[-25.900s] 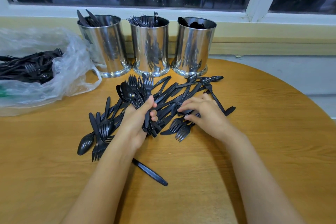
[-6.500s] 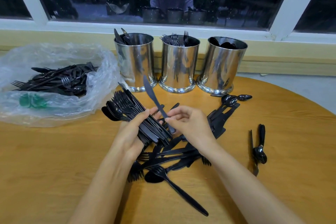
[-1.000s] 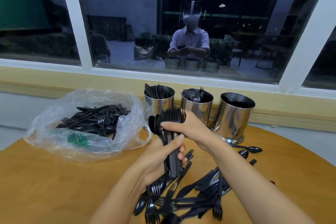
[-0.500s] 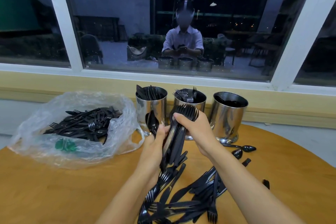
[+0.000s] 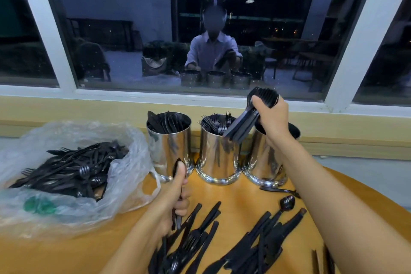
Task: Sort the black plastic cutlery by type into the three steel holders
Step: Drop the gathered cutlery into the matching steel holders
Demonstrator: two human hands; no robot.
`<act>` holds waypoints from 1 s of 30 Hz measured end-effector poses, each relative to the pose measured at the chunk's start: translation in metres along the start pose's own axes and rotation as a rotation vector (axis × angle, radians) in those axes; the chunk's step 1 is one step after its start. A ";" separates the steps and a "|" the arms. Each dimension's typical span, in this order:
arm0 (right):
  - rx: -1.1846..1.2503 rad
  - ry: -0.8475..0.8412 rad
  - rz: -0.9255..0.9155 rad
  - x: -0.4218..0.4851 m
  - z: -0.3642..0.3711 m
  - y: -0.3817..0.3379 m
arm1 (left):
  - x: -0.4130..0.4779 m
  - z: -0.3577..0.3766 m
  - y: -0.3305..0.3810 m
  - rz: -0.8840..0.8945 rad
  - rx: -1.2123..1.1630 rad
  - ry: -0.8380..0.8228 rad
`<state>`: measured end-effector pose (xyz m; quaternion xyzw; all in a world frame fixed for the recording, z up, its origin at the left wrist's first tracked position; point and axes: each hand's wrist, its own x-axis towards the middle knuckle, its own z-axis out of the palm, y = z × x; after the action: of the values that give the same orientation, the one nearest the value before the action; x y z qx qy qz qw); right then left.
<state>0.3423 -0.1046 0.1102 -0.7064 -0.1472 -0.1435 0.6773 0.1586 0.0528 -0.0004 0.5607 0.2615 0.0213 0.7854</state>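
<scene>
Table point(image 5: 66, 256) carries all. Bag point(image 5: 124, 184) of mixed cutlery sits left of the middle holder point(image 5: 219, 158). Loose pile point(image 5: 255, 244) lies in front of it. Left holder point(image 5: 169, 151) has knives, middle holder has forks tines up, right holder point(image 5: 262, 162) contents hidden. Right hand point(image 5: 272, 118) clutches a fork bundle point(image 5: 242, 125) tilted over the middle holder's rim. Left hand point(image 5: 175, 198), front-left of it, is fisted round a few black pieces point(image 5: 177, 221).

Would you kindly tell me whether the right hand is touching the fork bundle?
Touching. The head view shows the right hand with its fingers curled round the fork bundle, gripping it just below the tines.
</scene>
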 end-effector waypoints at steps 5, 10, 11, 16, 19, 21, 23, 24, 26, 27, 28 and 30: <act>-0.013 0.072 -0.163 0.030 0.026 0.001 | 0.022 0.011 0.013 0.051 -0.144 -0.056; -0.162 -0.048 -0.206 0.031 0.045 0.027 | 0.031 0.020 0.022 0.210 -0.119 -0.045; -0.219 -0.126 -0.182 0.030 0.048 0.035 | 0.032 0.021 0.023 0.231 -0.109 -0.031; -0.831 -0.584 -0.117 0.027 0.058 0.051 | 0.032 0.028 0.026 0.260 -0.110 0.016; -0.882 -0.668 -0.056 0.030 0.055 0.033 | 0.028 0.033 0.028 0.262 -0.116 0.016; -0.925 -0.636 -0.095 0.029 0.046 0.019 | 0.022 0.035 0.029 0.277 -0.099 0.010; -0.851 -0.537 -0.166 0.020 0.030 0.009 | 0.015 0.036 0.029 0.289 -0.082 -0.007; -0.761 -0.509 -0.183 0.010 0.021 0.005 | 0.010 0.038 0.028 0.292 -0.072 -0.024; -0.568 -0.585 -0.129 -0.016 0.005 -0.005 | -0.001 0.043 0.027 0.299 -0.056 -0.068; -0.489 -0.673 -0.072 -0.031 0.000 -0.007 | -0.006 0.046 0.026 0.305 -0.045 -0.088; -0.413 -0.758 -0.017 -0.047 -0.005 -0.008 | -0.011 0.049 0.024 0.315 -0.024 -0.103; -0.243 -0.820 0.072 -0.072 -0.011 -0.005 | -0.019 0.056 0.018 0.334 0.023 -0.135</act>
<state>0.2743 -0.1160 0.0867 -0.7844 -0.3615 0.1568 0.4790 0.1714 0.0043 0.0365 0.6054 0.1117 0.1108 0.7803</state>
